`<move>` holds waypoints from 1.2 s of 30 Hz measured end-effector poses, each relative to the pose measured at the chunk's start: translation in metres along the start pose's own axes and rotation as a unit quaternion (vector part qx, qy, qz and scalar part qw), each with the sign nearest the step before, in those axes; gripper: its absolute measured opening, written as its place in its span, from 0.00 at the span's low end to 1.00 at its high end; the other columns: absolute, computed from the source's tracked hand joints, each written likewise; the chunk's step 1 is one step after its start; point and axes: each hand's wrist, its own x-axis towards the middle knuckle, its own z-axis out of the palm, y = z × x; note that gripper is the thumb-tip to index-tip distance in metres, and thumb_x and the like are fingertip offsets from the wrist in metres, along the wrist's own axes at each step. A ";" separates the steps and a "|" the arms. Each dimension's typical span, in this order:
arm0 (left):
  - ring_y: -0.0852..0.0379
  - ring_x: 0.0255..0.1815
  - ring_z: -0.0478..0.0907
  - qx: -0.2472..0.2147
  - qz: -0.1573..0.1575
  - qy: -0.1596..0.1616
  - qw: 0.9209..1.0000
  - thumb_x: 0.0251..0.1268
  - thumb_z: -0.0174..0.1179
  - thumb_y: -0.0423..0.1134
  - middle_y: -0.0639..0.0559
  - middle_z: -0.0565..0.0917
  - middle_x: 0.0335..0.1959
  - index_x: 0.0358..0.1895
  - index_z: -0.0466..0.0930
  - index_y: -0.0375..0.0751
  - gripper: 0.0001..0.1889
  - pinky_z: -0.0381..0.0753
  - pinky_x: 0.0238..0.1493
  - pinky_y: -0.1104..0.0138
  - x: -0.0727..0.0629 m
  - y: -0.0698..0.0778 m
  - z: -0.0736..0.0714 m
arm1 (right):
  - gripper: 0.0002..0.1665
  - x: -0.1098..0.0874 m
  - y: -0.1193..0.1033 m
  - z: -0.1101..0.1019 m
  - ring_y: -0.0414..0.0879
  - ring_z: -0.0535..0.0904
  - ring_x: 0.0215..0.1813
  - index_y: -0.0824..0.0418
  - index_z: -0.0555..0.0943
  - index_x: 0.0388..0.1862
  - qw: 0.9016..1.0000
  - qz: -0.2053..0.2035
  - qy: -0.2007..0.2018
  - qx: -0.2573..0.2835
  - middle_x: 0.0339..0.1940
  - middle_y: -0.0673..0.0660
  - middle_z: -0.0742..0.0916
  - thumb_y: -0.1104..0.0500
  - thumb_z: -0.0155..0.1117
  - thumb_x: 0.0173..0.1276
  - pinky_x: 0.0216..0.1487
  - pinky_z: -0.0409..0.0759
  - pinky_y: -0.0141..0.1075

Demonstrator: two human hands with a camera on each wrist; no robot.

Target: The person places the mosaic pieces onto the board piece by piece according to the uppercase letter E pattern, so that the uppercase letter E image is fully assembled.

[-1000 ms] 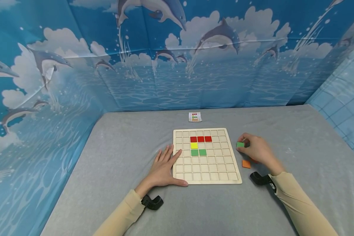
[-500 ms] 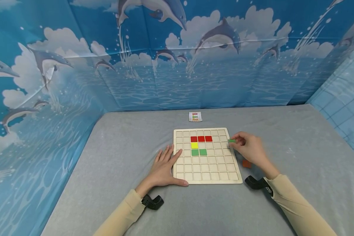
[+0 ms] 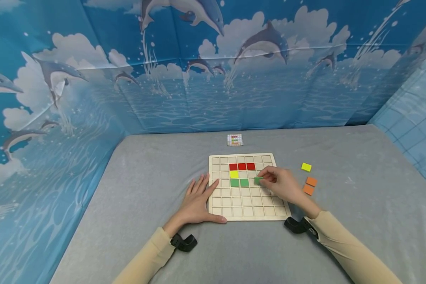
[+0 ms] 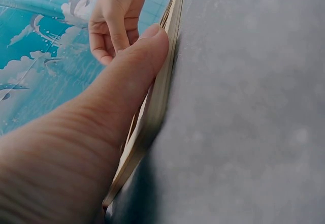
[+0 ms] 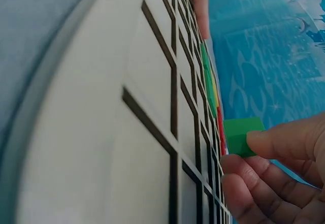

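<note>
A wooden grid board (image 3: 250, 201) lies on the table, with three red tiles (image 3: 242, 167) in one row, a yellow tile (image 3: 233, 174) below them and two green tiles (image 3: 244, 182) below that. My left hand (image 3: 195, 203) rests spread against the board's left side, its thumb (image 4: 144, 46) along the near edge in the left wrist view. Between thumb and fingers my right hand (image 3: 282, 183) pinches a green tile (image 5: 242, 134) just over the board, to the right of the two placed green ones. Whether this tile touches the board I cannot tell.
Right of the board lie a loose yellow tile (image 3: 306, 167) and two orange tiles (image 3: 309, 185). A small card with a coloured grid pattern (image 3: 235, 140) lies behind the board. A dolphin-printed curtain (image 3: 206, 98) stands along the table's back edge.
My right hand has carried the green tile leftward from beside the board to over its grid, uncovering the loose yellow and orange tiles. The left hand has stayed in place.
</note>
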 end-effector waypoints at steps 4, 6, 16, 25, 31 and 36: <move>0.50 0.75 0.31 0.001 -0.003 -0.003 1.000 0.38 0.61 0.77 0.45 0.38 0.77 0.77 0.45 0.53 0.62 0.30 0.70 0.53 0.001 -0.001 0.000 | 0.07 0.002 -0.001 0.005 0.41 0.78 0.31 0.60 0.83 0.38 1.000 -0.013 -0.010 -0.006 0.29 0.48 0.84 0.67 0.67 0.61 0.33 0.78 0.37; 0.51 0.75 0.30 0.001 -0.004 -0.004 1.000 0.38 0.61 0.77 0.45 0.38 0.77 0.77 0.45 0.53 0.62 0.30 0.70 0.53 0.001 -0.001 0.000 | 0.07 0.003 0.000 0.007 0.41 0.78 0.30 0.59 0.83 0.37 1.000 -0.017 -0.013 -0.008 0.29 0.48 0.84 0.68 0.67 0.62 0.33 0.77 0.37; 0.49 0.75 0.32 0.002 -0.001 -0.002 1.000 0.38 0.62 0.76 0.44 0.38 0.77 0.77 0.46 0.52 0.62 0.31 0.70 0.52 0.000 0.001 -0.002 | 0.06 0.005 -0.001 0.009 0.40 0.75 0.28 0.60 0.84 0.39 0.999 -0.016 -0.018 -0.047 0.28 0.47 0.83 0.66 0.67 0.62 0.30 0.73 0.37; 0.49 0.75 0.32 0.001 -0.001 0.001 1.000 0.37 0.62 0.76 0.44 0.39 0.77 0.77 0.45 0.52 0.62 0.31 0.70 0.52 0.000 0.000 -0.001 | 0.09 0.004 0.000 0.010 0.39 0.73 0.27 0.60 0.85 0.42 0.996 -0.026 -0.014 -0.080 0.34 0.50 0.83 0.65 0.67 0.62 0.27 0.72 0.35; 0.50 0.75 0.31 -0.001 -0.006 -0.004 1.000 0.37 0.62 0.76 0.44 0.38 0.77 0.77 0.44 0.53 0.62 0.29 0.70 0.53 0.001 0.000 -0.001 | 0.10 0.004 0.001 0.011 0.38 0.73 0.27 0.61 0.86 0.44 0.994 -0.034 -0.011 -0.100 0.36 0.51 0.83 0.65 0.67 0.63 0.26 0.71 0.34; 0.51 0.75 0.31 -0.003 -0.006 -0.004 1.000 0.37 0.62 0.76 0.45 0.38 0.77 0.77 0.44 0.54 0.62 0.28 0.70 0.55 0.001 -0.001 -0.001 | 0.11 0.003 0.001 0.011 0.39 0.72 0.27 0.61 0.87 0.44 0.993 -0.032 -0.013 -0.109 0.37 0.52 0.82 0.65 0.66 0.63 0.25 0.70 0.33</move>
